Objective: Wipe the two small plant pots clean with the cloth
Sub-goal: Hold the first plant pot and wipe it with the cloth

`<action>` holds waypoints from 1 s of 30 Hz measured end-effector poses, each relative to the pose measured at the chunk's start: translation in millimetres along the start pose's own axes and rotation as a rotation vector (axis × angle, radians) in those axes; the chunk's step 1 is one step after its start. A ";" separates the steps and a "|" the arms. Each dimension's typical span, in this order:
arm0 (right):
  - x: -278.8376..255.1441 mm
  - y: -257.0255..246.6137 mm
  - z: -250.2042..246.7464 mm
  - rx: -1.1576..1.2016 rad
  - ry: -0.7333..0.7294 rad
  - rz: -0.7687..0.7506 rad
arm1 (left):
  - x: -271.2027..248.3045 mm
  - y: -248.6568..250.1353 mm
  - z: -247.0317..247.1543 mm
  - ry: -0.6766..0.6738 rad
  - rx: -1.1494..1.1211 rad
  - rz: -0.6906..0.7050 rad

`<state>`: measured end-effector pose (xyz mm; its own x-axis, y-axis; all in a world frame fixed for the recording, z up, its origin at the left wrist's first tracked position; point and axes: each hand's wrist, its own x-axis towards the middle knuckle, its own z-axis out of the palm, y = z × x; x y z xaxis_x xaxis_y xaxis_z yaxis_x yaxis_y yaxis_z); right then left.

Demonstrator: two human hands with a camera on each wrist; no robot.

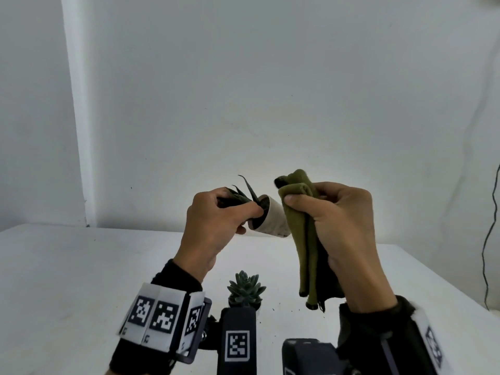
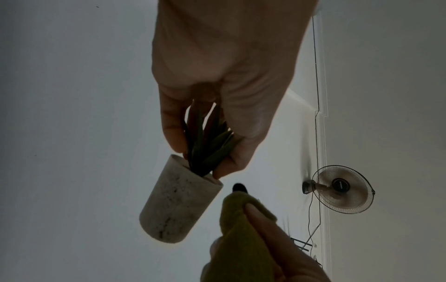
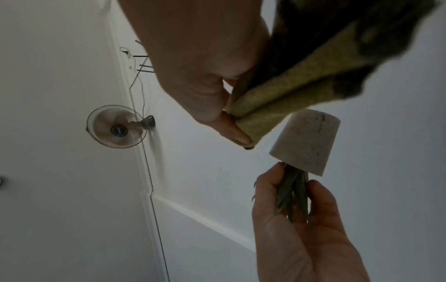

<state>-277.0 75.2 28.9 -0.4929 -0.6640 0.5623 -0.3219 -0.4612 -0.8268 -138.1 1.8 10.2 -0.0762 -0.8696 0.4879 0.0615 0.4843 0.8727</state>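
My left hand (image 1: 216,220) holds a small pale speckled pot (image 1: 270,217) up in the air by its dark spiky plant (image 1: 243,194), fingers curled round the leaves; the pot lies tilted on its side. In the left wrist view the pot (image 2: 179,208) hangs from the leaves (image 2: 207,145). My right hand (image 1: 343,226) grips a folded olive-green cloth (image 1: 303,234) just right of the pot; from the right wrist the cloth (image 3: 287,99) sits close to the pot's (image 3: 306,145) base. A second pot with a rosette succulent (image 1: 245,289) stands on the white table (image 1: 81,280) below, its pot mostly hidden.
A white wall rises behind the table. A dark cable (image 1: 487,253) hangs at the far right. A fan (image 2: 342,192) is mounted on the wall, seen from both wrists. Small dark crumbs (image 1: 292,311) of soil lie on the table near the succulent.
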 end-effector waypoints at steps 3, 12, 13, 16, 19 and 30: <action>-6.2 -1.9 7.4 -0.090 -0.045 -0.061 | -0.8 0.8 1.2 -0.002 -0.010 0.016; 0.1 4.9 5.4 -0.136 0.078 -0.055 | -7.9 12.2 1.7 -0.101 -0.042 0.120; 3.5 8.0 2.0 -0.113 0.117 -0.015 | -7.9 13.5 2.2 -0.102 -0.084 0.098; 15.0 13.6 -9.7 0.093 0.236 0.175 | -6.4 15.5 1.3 -0.049 -0.224 0.016; 18.9 7.5 -21.6 0.430 0.261 0.369 | -3.4 14.0 -2.3 0.004 -0.357 -0.066; 16.9 3.2 -15.2 0.593 -0.031 0.370 | 1.4 4.6 -2.6 0.035 -0.451 -0.178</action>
<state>-298.6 71.4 35.6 -0.4587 -0.8519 0.2529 0.3624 -0.4392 -0.8221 -135.3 2.6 14.8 -0.0918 -0.9415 0.3242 0.4763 0.2444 0.8447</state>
